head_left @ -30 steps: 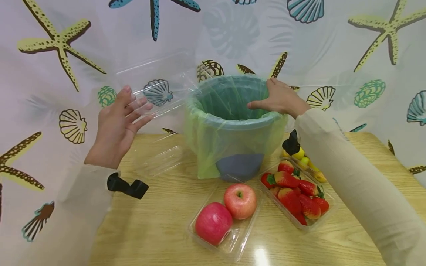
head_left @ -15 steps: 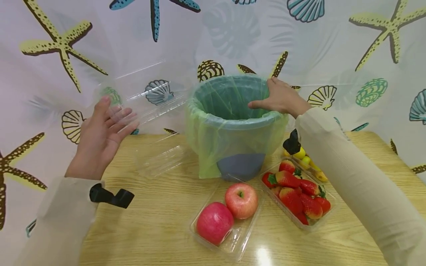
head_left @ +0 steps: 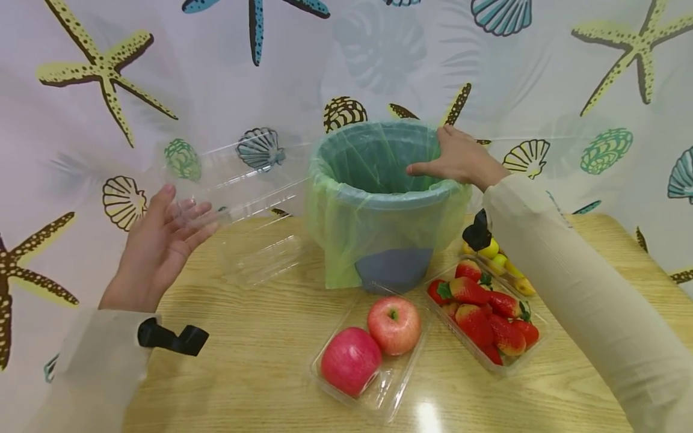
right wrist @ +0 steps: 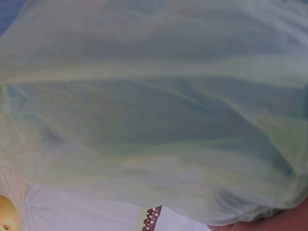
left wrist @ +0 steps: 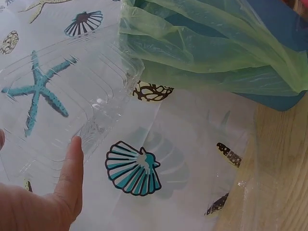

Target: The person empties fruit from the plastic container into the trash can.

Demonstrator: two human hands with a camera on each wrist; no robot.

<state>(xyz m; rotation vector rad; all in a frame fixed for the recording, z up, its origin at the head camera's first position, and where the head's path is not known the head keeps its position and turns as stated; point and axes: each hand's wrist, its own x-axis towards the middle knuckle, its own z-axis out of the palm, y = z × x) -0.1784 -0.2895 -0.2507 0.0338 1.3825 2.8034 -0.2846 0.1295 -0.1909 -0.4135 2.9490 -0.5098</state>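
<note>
My left hand (head_left: 162, 246) holds a clear plastic container (head_left: 243, 180) by its near end, thumb on one side and fingers on the other. The container is raised to the left of the bucket. In the left wrist view, one finger lies straight along the edge of the clear container (left wrist: 72, 96). My right hand (head_left: 460, 157) grips the right rim of a blue bucket (head_left: 392, 264), its thumb pointing inward. A thin green bag (head_left: 341, 240) lines the bucket and folds over its rim; in the right wrist view the bag (right wrist: 144, 120) covers most of the hand.
Two apples (head_left: 394, 325) lie in a clear tray in front of the bucket. Strawberries (head_left: 476, 325) fill a tray to the right, with yellow fruit (head_left: 495, 258) behind. Another clear plastic piece (head_left: 265, 258) lies left of the bucket on the wooden table (head_left: 227, 373).
My left hand has moved left and then down with the clear container, away from the bucket. The right hand has stayed on the rim.
</note>
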